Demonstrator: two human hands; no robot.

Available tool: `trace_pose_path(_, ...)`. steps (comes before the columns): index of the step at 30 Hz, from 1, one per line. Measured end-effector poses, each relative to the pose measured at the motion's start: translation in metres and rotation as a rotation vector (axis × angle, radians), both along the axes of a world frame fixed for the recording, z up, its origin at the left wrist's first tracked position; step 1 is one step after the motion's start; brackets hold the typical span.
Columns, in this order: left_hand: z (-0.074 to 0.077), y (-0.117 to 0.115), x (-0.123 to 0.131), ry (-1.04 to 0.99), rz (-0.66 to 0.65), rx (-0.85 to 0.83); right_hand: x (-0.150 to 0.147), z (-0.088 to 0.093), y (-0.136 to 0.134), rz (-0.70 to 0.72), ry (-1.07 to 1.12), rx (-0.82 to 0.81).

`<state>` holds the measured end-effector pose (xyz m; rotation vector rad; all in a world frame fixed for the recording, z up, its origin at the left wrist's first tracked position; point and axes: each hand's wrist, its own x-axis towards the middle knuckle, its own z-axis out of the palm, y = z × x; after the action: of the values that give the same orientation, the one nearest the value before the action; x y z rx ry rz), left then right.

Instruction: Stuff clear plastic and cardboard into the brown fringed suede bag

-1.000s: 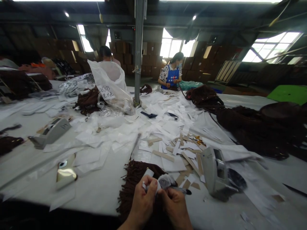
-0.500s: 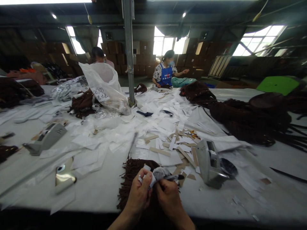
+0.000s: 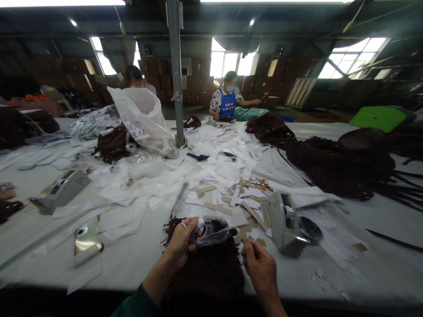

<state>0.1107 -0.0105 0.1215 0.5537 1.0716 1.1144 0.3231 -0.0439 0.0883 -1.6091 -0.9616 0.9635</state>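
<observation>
My left hand (image 3: 181,243) is closed on a bundle of crumpled clear plastic wrap (image 3: 216,233), with something dark showing through it and a bit of white by the fingertips. Beneath lies a dark brown fringed bag (image 3: 211,266) at the table's front edge. My right hand (image 3: 261,266) is apart from the bundle, at the bag's right side, with thumb and forefinger pinched together. Whatever may be between those fingertips is too small to make out. A grey tape dispenser (image 3: 286,224) stands just beyond my right hand.
Cardboard strips (image 3: 218,208) and white paper sheets (image 3: 211,167) litter the table. A second tape dispenser (image 3: 62,191) and a phone (image 3: 87,240) are on the left. Brown bags (image 3: 330,163) are piled right. A metal post (image 3: 176,70) rises mid-table; two people are across from me.
My right hand has left the plastic bundle and moved right and slightly down. The left hand has shifted a little left, still gripping the bundle, whose loop now shows more openly.
</observation>
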Motion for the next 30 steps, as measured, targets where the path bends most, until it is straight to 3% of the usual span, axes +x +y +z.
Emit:
trace_pose_path(3,0.001,0.0,0.001,0.047,-0.055,0.016,-0.013,-0.004,0.003,0.122,0.072,-0.005)
trace_pose_path(7,0.003,-0.002,0.005,0.038,-0.084,0.03,-0.031,0.0,0.01,0.226,-0.091,0.054)
trace_pose_path(9,0.003,-0.004,0.008,0.038,-0.079,0.033,-0.039,0.003,0.011,0.196,-0.243,0.146)
trace_pose_path(11,0.003,-0.005,0.011,0.038,-0.052,0.025,-0.044,0.006,0.012,0.212,-0.449,0.351)
trace_pose_path(14,0.006,-0.008,0.016,0.041,-0.03,0.0,-0.049,0.014,0.013,0.409,-0.782,0.645)
trace_pose_path(17,0.011,-0.011,0.019,0.071,-0.034,-0.015,-0.052,0.023,0.016,0.566,-1.03,0.652)
trace_pose_path(21,0.01,-0.012,0.018,0.122,-0.023,0.083,-0.058,0.016,0.018,0.541,-1.132,0.586)
trace_pose_path(27,-0.015,-0.012,0.016,0.136,-0.146,0.13,-0.06,-0.018,0.016,0.347,-1.026,0.622)
trace_pose_path(30,-0.011,-0.012,0.021,0.219,-0.088,0.096,-0.052,-0.012,0.02,0.362,-1.003,0.585)
